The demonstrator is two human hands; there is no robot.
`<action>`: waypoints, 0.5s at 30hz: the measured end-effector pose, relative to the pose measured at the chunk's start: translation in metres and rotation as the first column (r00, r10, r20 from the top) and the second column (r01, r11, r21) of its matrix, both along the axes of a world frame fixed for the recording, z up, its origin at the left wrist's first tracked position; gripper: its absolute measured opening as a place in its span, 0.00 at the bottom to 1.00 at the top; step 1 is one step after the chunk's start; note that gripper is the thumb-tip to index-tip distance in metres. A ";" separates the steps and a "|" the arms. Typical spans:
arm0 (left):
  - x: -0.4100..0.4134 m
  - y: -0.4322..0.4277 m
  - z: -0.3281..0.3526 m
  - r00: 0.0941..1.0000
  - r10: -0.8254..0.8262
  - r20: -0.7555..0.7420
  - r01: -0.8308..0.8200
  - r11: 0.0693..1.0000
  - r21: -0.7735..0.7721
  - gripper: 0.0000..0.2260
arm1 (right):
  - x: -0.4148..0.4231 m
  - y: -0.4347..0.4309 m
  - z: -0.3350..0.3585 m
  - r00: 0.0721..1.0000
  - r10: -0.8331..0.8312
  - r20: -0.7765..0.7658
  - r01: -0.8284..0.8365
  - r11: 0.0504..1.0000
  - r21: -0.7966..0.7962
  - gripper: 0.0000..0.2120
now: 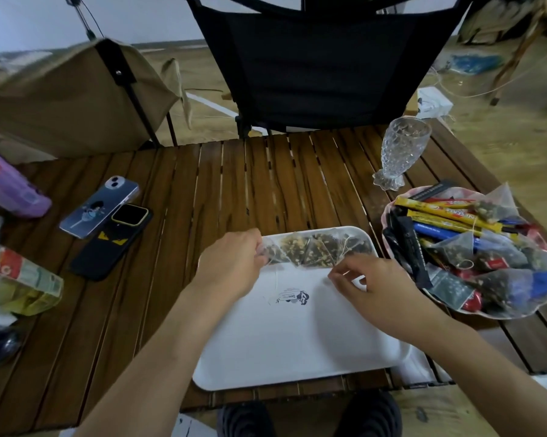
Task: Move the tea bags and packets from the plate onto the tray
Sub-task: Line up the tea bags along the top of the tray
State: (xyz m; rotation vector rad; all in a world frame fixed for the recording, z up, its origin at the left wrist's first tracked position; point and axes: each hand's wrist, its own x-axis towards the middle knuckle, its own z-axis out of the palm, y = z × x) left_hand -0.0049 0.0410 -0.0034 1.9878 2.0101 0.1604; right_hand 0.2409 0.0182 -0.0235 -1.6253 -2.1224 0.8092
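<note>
Left hand (231, 263) grips a row of tea bags (316, 247) on the tray (297, 342); right hand (360, 282) pinches its other end.

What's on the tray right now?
A row of tea bags along the tray's far edge, the left hand gripping one end, the right hand at the other. A printed logo mid-tray. Hands cover whatever lies beneath.

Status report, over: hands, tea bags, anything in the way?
Left hand, right hand pinch tea bags at tray's far edge. Plate holds many more packets. Nothing in the way.
</note>
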 end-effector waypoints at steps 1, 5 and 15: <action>0.004 0.002 -0.004 1.000 -0.007 0.005 0.007 1.000 -0.007 0.04 | 0.000 0.000 -0.001 1.000 0.001 0.016 -0.001 1.000 0.005 0.05; 0.010 0.006 -0.012 1.000 -0.021 0.004 0.021 1.000 -0.019 0.05 | 0.000 0.000 0.000 0.998 0.004 0.067 -0.006 0.999 0.037 0.05; 0.026 0.008 -0.023 0.995 -0.021 0.096 0.014 0.998 0.069 0.08 | 0.000 0.001 -0.002 0.994 0.015 0.113 -0.022 0.998 0.063 0.05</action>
